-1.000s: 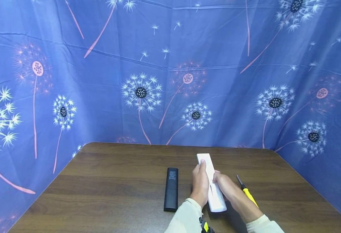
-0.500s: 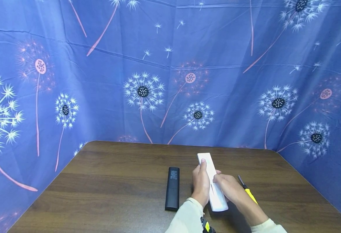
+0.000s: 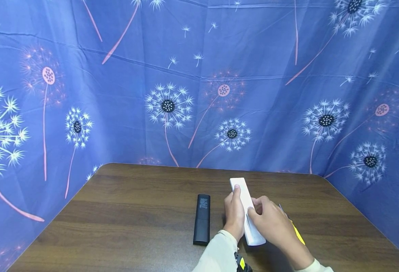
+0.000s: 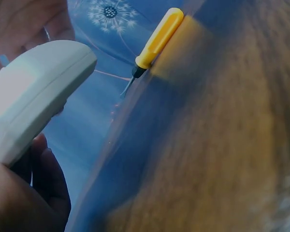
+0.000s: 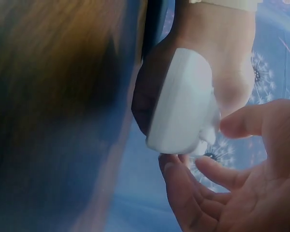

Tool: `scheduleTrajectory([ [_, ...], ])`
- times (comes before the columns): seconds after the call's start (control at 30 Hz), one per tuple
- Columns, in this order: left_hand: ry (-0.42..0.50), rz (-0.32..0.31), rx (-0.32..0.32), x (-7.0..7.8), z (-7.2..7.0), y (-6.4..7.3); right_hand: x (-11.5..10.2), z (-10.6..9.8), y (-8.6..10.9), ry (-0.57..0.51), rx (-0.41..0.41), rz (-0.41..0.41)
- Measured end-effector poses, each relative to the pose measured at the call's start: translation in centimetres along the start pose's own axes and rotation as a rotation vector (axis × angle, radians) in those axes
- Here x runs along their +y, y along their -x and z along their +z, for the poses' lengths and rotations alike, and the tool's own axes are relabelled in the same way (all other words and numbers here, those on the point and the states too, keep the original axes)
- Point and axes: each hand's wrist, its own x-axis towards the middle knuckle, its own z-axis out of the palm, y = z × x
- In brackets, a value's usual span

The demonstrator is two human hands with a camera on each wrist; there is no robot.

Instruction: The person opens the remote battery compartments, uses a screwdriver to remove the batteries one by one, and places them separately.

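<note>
Filling the view from nine o'clock through twelve to three, a blue cloth (image 3: 185, 45) printed with dandelions is spread behind a wood-grain table (image 3: 128, 211). Toward six o'clock, a black remote control (image 3: 202, 223) is laid flat, its printed label turned up at the twelve o'clock end. A pale left sleeve (image 3: 216, 254) is seen near it. By the left hand (image 3: 234, 213), a white remote control (image 3: 247, 200) is gripped from nine o'clock, the thumb laid along its face and the fingers curled beneath. It is held toward five o'clock from the middle of the head view, slanted from eleven to five, and a thin dark gap is shown along its face. At its three o'clock side, its edge is pinched by the right hand (image 3: 274, 223), thumb set beside the gap. Past that hand, a yellow-handled screwdriver (image 3: 298, 233) is partly hidden, its shaft pointed toward eleven.
</note>
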Motion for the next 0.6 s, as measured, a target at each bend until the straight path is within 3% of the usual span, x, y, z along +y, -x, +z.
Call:
scheduleTrajectory([
  [0.37, 0.020, 0.003, 0.003, -0.14, -0.05, 0.13, -0.16, 0.13, 0.53, 0.085, 0.085, -0.101],
  [0.6, 0.038, 0.016, -0.004, -0.16, -0.02, 0.14, -0.27, 0.17, 0.36, 0.084, 0.076, -0.166],
])
